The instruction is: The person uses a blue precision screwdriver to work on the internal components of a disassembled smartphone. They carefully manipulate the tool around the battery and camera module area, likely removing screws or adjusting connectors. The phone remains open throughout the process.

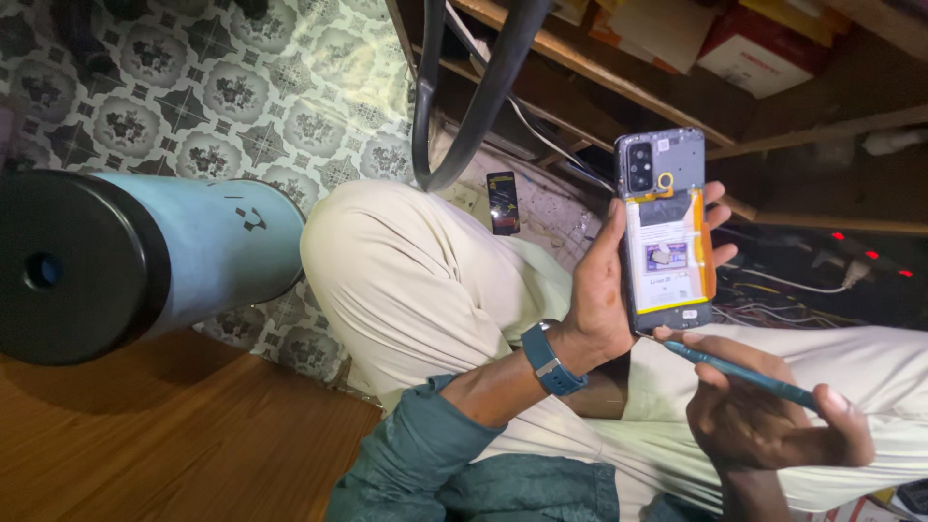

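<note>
At far left a pale blue cylinder with a black end cap [145,261] lies on a wooden surface [174,435], above a patterned floor [242,87]. A small dark phone [502,202] lies on the floor beyond the person's knee. The left hand [604,290], a blue watch [549,361] on its wrist, has its grip clamped around an opened phone with its back cover off [666,232], held upright over the lap. Below it, the right hand [764,425] pinches a teal tool [744,372], tip just beside the phone's bottom edge.
</note>
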